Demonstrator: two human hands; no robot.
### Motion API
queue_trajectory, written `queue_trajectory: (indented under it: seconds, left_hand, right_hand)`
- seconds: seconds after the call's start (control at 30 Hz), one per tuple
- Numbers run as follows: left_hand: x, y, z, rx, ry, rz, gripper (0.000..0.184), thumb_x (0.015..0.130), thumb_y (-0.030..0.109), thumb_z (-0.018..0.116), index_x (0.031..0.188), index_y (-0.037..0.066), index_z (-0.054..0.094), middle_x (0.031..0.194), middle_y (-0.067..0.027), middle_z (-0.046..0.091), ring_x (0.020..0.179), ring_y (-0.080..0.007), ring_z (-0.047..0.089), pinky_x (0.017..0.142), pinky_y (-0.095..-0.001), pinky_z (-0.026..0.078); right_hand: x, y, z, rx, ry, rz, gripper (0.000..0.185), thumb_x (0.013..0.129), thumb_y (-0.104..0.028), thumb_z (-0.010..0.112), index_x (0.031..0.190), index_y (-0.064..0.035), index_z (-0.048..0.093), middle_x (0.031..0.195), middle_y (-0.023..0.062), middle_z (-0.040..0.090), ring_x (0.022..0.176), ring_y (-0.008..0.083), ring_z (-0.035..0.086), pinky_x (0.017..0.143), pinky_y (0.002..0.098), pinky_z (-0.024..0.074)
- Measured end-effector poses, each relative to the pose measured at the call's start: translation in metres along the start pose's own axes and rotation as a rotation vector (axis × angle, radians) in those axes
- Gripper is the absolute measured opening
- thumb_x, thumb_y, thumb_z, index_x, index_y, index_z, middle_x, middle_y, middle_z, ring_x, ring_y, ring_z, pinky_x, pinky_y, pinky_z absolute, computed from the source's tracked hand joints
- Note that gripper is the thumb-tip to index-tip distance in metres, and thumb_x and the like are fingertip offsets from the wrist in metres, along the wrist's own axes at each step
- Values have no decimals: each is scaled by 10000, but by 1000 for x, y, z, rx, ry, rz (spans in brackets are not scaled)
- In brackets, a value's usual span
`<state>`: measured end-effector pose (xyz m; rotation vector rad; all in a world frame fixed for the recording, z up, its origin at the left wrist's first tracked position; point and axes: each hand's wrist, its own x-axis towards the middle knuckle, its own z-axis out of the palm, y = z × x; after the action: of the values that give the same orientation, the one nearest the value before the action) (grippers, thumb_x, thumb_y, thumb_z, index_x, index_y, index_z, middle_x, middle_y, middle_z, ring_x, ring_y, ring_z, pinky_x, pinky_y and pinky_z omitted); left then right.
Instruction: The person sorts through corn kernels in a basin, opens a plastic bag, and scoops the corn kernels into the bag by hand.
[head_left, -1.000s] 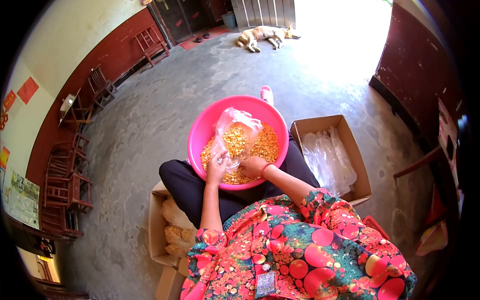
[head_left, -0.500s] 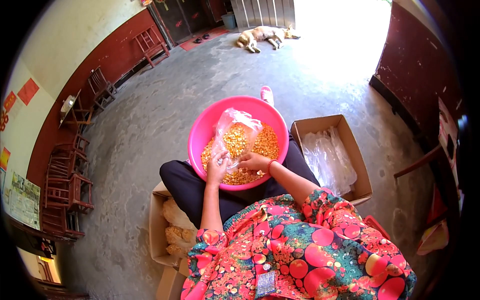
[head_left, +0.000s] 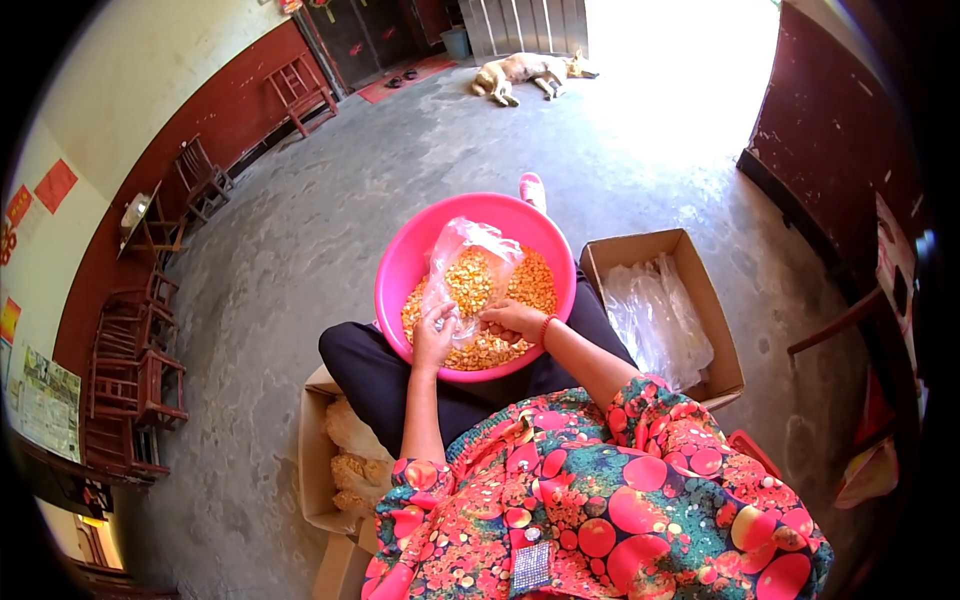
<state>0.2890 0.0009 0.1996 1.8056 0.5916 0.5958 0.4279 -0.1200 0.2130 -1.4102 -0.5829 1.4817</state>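
Note:
A pink basin (head_left: 397,262) sits between my legs and holds loose orange-yellow corn kernels (head_left: 536,288). On top of the kernels lies a clear plastic bag (head_left: 466,236), spread out, with kernels visible inside or through it. My left hand (head_left: 432,342) is closed on the bag's near left edge. At the bag's near right edge, my right hand (head_left: 514,320) has its fingertips pinched together on the plastic. The folds under the fingers are hard to make out.
To the right, a cardboard box (head_left: 722,345) holds clear plastic bags (head_left: 655,315). Another cardboard box (head_left: 313,455) at lower left contains filled bags (head_left: 357,480). Wooden chairs (head_left: 135,380) line the left wall; a dog (head_left: 525,72) lies near the doorway.
My right hand has shifted very slightly at the bag's edge. My left hand and the bag stay nearly in place.

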Motion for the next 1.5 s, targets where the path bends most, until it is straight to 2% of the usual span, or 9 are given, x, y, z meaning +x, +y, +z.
queue_trajectory:
  seconds: [0.1,0.2,0.4,0.93,1.03,1.13,1.23,1.4,1.5]
  left_hand:
    - [1,-3,0,76,10,52,230,760,7,516,982,-10,576,887,-55,588,794,-100,534,696,-224,438]
    - [2,-7,1,50,39,112,236,744,9,531,974,-18,577,842,-88,608,710,-110,571,631,-230,461]
    - [4,-15,0,53,46,129,234,747,15,526,973,-16,579,851,-89,608,719,-109,570,640,-235,460]
    - [3,-12,0,21,9,63,223,773,4,511,988,-11,569,881,-50,578,765,-87,530,667,-207,439]
    - [3,-10,0,13,6,54,223,768,5,517,983,-12,572,885,-52,581,778,-90,530,679,-210,438]
    - [2,-8,0,10,7,50,223,763,7,523,979,-14,575,884,-53,583,787,-94,531,690,-216,437]
    - [0,-4,0,-2,14,40,223,760,8,525,976,-15,576,882,-54,584,798,-98,530,703,-222,435]
    - [2,-6,0,1,14,28,223,758,8,525,973,-13,579,885,-56,585,808,-101,529,715,-226,433]
    - [2,-9,0,21,21,43,224,758,8,523,974,-11,579,887,-56,586,809,-103,531,716,-227,434]
  right_hand:
    - [-4,-3,0,44,-62,-1,189,780,-209,461,656,-73,505,475,-39,333,340,47,264,312,211,199]
    - [-2,0,-7,383,-156,-85,173,777,-201,462,661,-82,506,491,-35,347,337,42,260,309,209,186]
    - [-1,4,-3,5,-97,51,194,809,-218,472,735,-49,532,527,-29,393,348,35,277,305,183,186]
    - [0,7,-3,-16,-79,7,147,791,-157,511,801,-28,579,530,-29,391,362,36,281,306,187,194]
    - [-2,3,-2,223,20,-38,144,790,-159,510,788,-29,574,521,-24,392,360,38,288,304,188,199]
    - [4,11,-3,-147,-67,35,145,775,-160,521,701,-38,549,487,-28,372,350,49,288,301,195,204]
    - [3,9,-1,-28,-132,33,161,776,-170,517,679,-44,545,478,-37,365,348,50,283,299,199,205]
    - [2,7,-2,23,64,24,189,797,-202,494,704,-47,547,469,-41,355,357,45,285,301,202,208]
    - [1,10,-1,-179,-79,48,183,798,-204,490,723,-48,551,483,-39,367,365,42,298,306,196,215]
